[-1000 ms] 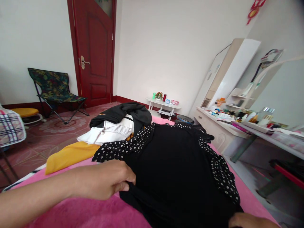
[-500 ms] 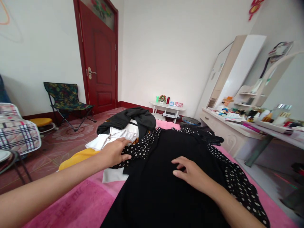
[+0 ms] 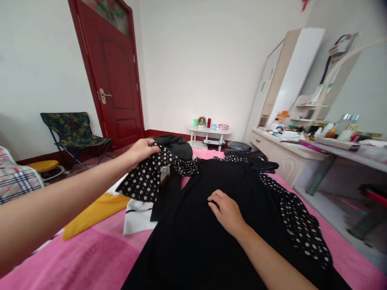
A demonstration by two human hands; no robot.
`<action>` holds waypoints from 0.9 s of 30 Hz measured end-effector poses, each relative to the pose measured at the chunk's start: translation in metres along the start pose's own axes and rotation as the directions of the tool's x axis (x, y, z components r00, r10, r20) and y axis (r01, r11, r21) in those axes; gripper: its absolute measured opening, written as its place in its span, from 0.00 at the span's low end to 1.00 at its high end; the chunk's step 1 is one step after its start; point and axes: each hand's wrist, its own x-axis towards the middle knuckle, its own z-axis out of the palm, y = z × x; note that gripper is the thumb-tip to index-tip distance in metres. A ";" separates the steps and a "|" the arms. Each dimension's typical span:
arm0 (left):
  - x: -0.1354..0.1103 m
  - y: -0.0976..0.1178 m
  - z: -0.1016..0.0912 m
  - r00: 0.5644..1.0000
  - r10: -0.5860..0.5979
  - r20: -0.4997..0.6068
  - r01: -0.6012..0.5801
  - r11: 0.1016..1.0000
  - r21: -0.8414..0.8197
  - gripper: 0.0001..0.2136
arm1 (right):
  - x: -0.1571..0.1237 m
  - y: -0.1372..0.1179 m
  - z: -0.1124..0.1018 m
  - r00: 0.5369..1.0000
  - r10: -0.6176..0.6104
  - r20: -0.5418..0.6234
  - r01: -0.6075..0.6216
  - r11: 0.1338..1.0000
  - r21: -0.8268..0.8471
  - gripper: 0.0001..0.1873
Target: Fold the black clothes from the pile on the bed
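Note:
A black dress [image 3: 193, 237] with white-dotted sleeves lies spread out in front of me on a pink bed cover [image 3: 99, 262]. My left hand [image 3: 142, 152] pinches the upper edge of the dress's left-side sleeve [image 3: 143, 179] and holds it raised, so the cloth hangs below the fingers. My right hand [image 3: 226, 210] rests on the middle of the dress, holding nothing, its fingers loosely bent. The other dotted sleeve [image 3: 302, 229] lies flat along the right side of the bed.
Behind the lifted sleeve are a dark garment [image 3: 178, 147], a white garment [image 3: 137, 219] and a yellow garment [image 3: 96, 211]. A dressing table [image 3: 290, 147] with bottles stands on the right. Farther off are a folding chair [image 3: 72, 131], a red door [image 3: 116, 76] and a low white table [image 3: 208, 131].
My left hand has taken hold of the dotted sleeve and lifted it up and leftward. My right hand has come down onto the dress and a little to the left. The view has shifted slightly right.

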 end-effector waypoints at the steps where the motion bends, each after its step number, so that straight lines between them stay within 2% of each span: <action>1: 0.017 0.011 -0.002 0.996 -0.022 -0.081 0.024 1.000 0.015 0.08 | 0.000 -0.003 -0.001 0.999 -0.047 0.004 0.047 0.999 -0.009 0.10; 4: 0.067 0.049 -0.001 0.964 -0.067 -0.256 0.114 0.978 0.174 0.07 | -0.001 -0.013 -0.004 0.983 -0.181 0.039 0.183 0.982 -0.039 0.12; 6: 0.094 0.078 0.011 0.939 -0.072 -0.336 0.154 0.962 0.225 0.09 | -0.002 -0.016 -0.006 0.975 -0.214 0.055 0.217 0.974 -0.060 0.12; 7: 0.102 0.095 0.021 0.930 -0.048 -0.363 0.137 0.965 0.222 0.10 | -0.003 -0.016 -0.006 0.975 -0.214 0.056 0.218 0.974 -0.065 0.12; 8: 0.107 0.112 0.035 0.928 0.001 -0.371 0.081 0.975 0.205 0.12 | -0.003 -0.016 -0.006 0.976 -0.210 0.054 0.213 0.975 -0.064 0.12; 9: 0.106 0.129 0.053 0.933 0.089 -0.349 -0.026 0.983 0.181 0.13 | -0.004 -0.014 -0.006 0.978 -0.204 0.050 0.207 0.977 -0.058 0.11; 10: 0.101 0.145 0.072 0.933 0.214 -0.290 -0.176 0.973 0.150 0.14 | -0.004 -0.013 -0.006 0.979 -0.199 0.046 0.201 0.979 -0.047 0.11; 11: 0.092 0.159 0.093 0.916 0.359 -0.181 -0.348 0.933 0.088 0.17 | -0.005 -0.012 -0.006 0.980 -0.195 0.043 0.196 0.980 -0.033 0.11; 12: 0.079 0.170 0.114 0.859 0.510 -0.041 -0.511 0.860 -0.002 0.20 | -0.005 -0.011 -0.006 0.981 -0.189 0.038 0.189 0.982 -0.018 0.11; 13: 0.063 0.176 0.134 0.756 0.644 0.115 -0.639 0.765 -0.084 0.23 | -0.006 -0.010 -0.006 0.983 -0.180 0.034 0.181 0.984 -0.003 0.10; 14: 0.045 0.177 0.152 0.630 0.738 0.243 -0.728 0.670 -0.145 0.26 | -0.006 -0.009 -0.007 0.985 -0.170 0.029 0.169 0.985 0.014 0.10; 15: 0.025 0.172 0.165 0.511 0.791 0.337 -0.785 0.589 -0.192 0.27 | -0.007 -0.009 -0.007 0.987 -0.157 0.024 0.156 0.987 0.034 0.10; 16: 0.006 0.162 0.175 0.421 0.800 0.428 -0.813 0.542 -0.213 0.27 | -0.007 -0.008 -0.007 0.989 -0.145 0.019 0.144 0.988 0.054 0.10; 17: -0.012 0.148 0.179 0.372 0.779 0.505 -0.827 0.525 -0.202 0.27 | -0.007 -0.007 -0.006 0.991 -0.132 0.012 0.131 0.988 0.077 0.10; 18: -0.029 0.131 0.179 0.362 0.743 0.563 -0.835 0.527 -0.158 0.28 | -0.007 -0.005 -0.005 0.993 -0.114 0.003 0.113 0.988 0.102 0.10; 19: -0.045 0.112 0.174 0.374 0.689 0.621 -0.837 0.539 -0.093 0.28 | -0.007 -0.002 -0.002 0.996 -0.088 -0.009 0.089 0.988 0.129 0.11; 20: -0.058 0.092 0.166 0.428 0.621 0.657 -0.828 0.560 0.009 0.28 | -0.007 0.002 0.002 0.998 -0.049 -0.028 0.052 0.986 0.160 0.12; 21: -0.070 0.073 0.155 0.500 0.539 0.678 -0.806 0.576 0.136 0.28 | -0.006 0.006 0.006 0.999 0.008 -0.052 0.003 0.980 0.200 0.13; 23: -0.091 0.039 0.130 0.657 0.377 0.653 -0.716 0.582 0.385 0.28 | -0.002 0.014 0.014 0.981 0.168 -0.095 -0.131 0.941 0.312 0.16; 25: -0.107 0.014 0.103 0.758 0.217 0.615 -0.610 0.567 0.553 0.30 | 0.005 0.020 0.017 0.935 0.345 -0.077 -0.277 0.852 0.445 0.17; 27: -0.121 -0.002 0.080 0.816 0.065 0.575 -0.508 0.556 0.658 0.29 | 0.017 0.021 0.013 0.862 0.503 0.069 -0.447 0.687 0.573 0.16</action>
